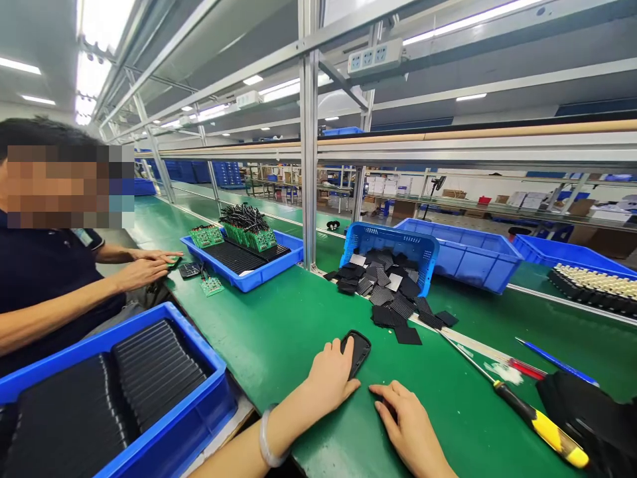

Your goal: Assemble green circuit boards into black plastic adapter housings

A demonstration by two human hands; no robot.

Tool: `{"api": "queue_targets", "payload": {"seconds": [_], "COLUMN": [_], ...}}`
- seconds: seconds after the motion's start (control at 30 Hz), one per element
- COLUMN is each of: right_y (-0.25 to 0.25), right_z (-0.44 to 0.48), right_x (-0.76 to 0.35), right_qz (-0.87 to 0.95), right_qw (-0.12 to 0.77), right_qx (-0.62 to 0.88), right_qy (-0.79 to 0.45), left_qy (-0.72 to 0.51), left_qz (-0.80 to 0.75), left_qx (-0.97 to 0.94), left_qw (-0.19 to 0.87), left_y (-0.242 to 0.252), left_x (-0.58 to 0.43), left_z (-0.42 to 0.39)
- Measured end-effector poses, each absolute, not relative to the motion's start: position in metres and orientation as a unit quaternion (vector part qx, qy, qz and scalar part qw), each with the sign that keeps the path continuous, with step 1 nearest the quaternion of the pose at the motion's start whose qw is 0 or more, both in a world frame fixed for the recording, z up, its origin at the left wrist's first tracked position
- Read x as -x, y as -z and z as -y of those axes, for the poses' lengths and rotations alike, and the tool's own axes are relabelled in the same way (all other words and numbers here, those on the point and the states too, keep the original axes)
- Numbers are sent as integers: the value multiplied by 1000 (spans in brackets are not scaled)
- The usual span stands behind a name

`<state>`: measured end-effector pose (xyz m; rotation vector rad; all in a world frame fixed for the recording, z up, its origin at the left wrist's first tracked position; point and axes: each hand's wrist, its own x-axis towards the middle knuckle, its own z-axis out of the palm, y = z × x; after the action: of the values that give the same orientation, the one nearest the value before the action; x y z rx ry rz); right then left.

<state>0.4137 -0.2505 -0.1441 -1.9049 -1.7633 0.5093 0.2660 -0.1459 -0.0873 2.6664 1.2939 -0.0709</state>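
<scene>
My left hand (329, 377), with a pale bracelet (271, 435) at its wrist, holds a black plastic shell (359, 355) against the green bench. The index finger reaches into the shell and the other fingers bend along its left side. To the right of it, my right hand (405, 418) rests on the bench with slightly bent fingers apart and nothing in them. Beyond the shell, thin black square pads (398, 305) spill in a loose pile from a tipped blue basket (423, 249).
A screwdriver (537, 421), a blue pen (555, 360) and dark sheets (587, 411) lie at the right. At the left, a blue tray (219, 372) holds black parts. Another blue tray (253, 282) carries circuit boards (259, 240). A co-worker's hands (146, 269) are beside it.
</scene>
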Motion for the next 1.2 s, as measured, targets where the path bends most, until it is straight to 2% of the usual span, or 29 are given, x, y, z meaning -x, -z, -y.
{"api": "queue_targets", "payload": {"seconds": [0.17, 0.47, 0.73, 0.83, 0.93, 1.0, 1.07, 1.13, 1.2], "right_y": [145, 147, 146, 143, 143, 144, 145, 147, 149], "right_z": [250, 250, 251, 251, 247, 244, 243, 242, 242], "right_x": [-414, -414, -409, -404, -406, -408, -409, -410, -411], "right_qz": [643, 637, 624, 622, 632, 637, 642, 645, 649], "right_qw": [248, 241, 262, 280, 264, 243, 228, 228, 239], "right_qx": [698, 705, 716, 715, 717, 722, 724, 723, 719], "right_qy": [-195, -198, -172, -155, -133, -119, -106, -93, -71], "left_qy": [18, -43, -130, -221, -311, -290, -213, -150, -138], "left_qz": [-453, -587, -605, -542, -398, -270, -181, -157, -163], "left_qx": [-890, -809, -786, -810, -863, -916, -953, -964, -962], "left_qw": [43, 17, 15, -37, -2, 60, 117, 152, 171], "left_y": [88, 84, 101, 109, 123, 136, 153, 172, 191], "left_x": [-248, -235, -233, -243, -260, -272, -281, -286, -288], "left_z": [110, -31, -38, -31, -26, -21, -17, -17, -22]}}
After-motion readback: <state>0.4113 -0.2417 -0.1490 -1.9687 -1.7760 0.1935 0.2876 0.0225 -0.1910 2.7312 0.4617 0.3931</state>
